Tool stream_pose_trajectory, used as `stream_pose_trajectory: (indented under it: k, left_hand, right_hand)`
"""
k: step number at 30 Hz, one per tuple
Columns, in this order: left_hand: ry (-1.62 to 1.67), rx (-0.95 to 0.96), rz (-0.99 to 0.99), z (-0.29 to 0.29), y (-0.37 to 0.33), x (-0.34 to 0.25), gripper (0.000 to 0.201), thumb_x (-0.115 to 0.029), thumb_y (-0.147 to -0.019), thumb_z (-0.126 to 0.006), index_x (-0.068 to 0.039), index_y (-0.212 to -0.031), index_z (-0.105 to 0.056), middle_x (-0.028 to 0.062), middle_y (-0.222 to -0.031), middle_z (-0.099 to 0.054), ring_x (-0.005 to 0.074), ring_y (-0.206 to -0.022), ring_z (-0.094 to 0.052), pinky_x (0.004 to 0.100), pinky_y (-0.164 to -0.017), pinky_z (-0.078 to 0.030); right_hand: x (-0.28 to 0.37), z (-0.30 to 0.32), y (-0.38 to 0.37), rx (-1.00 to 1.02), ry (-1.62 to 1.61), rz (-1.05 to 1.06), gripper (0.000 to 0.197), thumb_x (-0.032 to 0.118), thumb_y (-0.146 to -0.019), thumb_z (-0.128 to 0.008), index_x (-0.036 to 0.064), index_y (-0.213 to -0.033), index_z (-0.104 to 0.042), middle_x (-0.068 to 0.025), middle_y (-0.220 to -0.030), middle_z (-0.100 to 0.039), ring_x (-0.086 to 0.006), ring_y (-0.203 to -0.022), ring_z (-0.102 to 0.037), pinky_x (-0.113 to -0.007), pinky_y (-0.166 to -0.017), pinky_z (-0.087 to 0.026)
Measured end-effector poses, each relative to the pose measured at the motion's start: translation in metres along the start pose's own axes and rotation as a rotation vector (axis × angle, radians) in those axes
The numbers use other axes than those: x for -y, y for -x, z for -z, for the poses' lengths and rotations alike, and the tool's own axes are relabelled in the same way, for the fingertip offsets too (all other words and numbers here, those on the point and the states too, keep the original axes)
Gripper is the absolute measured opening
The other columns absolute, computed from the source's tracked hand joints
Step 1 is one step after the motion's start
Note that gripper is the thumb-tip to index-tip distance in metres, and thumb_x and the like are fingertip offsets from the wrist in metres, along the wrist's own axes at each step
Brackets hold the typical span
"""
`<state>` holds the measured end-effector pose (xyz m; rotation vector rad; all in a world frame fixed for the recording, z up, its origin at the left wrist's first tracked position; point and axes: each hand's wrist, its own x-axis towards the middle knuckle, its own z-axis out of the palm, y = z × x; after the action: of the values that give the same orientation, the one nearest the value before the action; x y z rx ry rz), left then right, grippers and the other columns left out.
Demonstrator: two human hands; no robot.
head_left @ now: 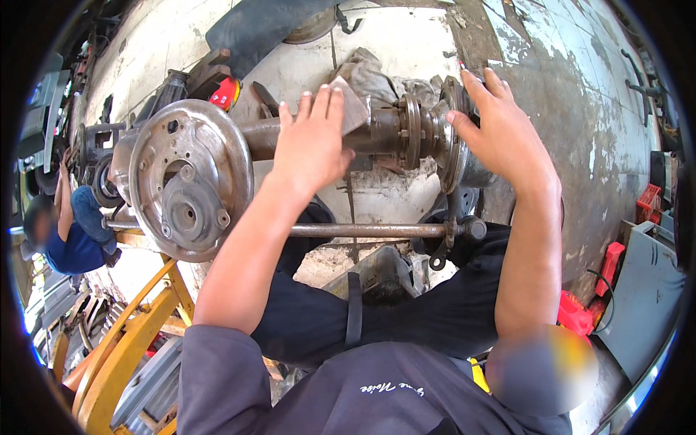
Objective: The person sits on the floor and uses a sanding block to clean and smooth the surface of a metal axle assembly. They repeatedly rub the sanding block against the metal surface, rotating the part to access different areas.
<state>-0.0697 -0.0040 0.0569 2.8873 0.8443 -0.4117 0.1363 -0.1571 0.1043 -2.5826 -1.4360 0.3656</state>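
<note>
A vehicle axle (261, 138) with a long greasy metal tube lies across in front of me. At its left end is a large round backing plate (235, 148) with a bolted hub, and at its right end a flanged wheel hub (451, 156). My left hand (313, 141) presses a worn brownish square of sandpaper (353, 107) against the tube, fingers over it and thumb on the near side. My right hand (507, 127) rests at the right flange, fingers spread and thumb apart, gripping nothing visible. A thin rod (370, 230) runs below the tube, nearer to me.
A grey rag (366, 71) lies on the worn tiled floor behind the axle. Yellow metal framing (130, 355) stands at lower left. Another person in blue (69, 239) crouches at far left. A grey metal box (641, 297) and red containers (575, 315) stand at right.
</note>
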Motion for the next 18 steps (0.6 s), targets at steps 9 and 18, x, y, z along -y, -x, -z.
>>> stream_pose_trajectory:
  k: [9,18]
  left_hand:
    - [0.019,-0.030,-0.051,0.000,0.003,-0.004,0.094,-0.033,-0.081,-0.078,-0.001,-0.154,-0.029,0.0190,-0.161,-0.031,0.0366,-0.149,-0.029,0.0622,-0.119,-0.023]
    - [0.011,0.009,-0.005,0.003,0.003,-0.009,0.097,-0.033,-0.080,-0.079,-0.001,-0.155,-0.028,0.0162,-0.162,-0.030,0.0341,-0.150,-0.029,0.0630,-0.118,-0.024]
  right_hand:
    - [-0.003,-0.002,0.001,-0.002,-0.015,0.006,0.060,0.030,-0.095,-0.064,0.0033,-0.146,-0.046,-0.0317,-0.153,-0.037,-0.0488,-0.142,-0.035,-0.049,-0.114,-0.037]
    - [-0.003,0.007,0.002,0.036,-0.098,-0.050,0.054,0.028,-0.100,-0.054,0.0062,-0.149,-0.043,-0.0277,-0.155,-0.036,-0.0465,-0.144,-0.033,-0.049,-0.115,-0.037]
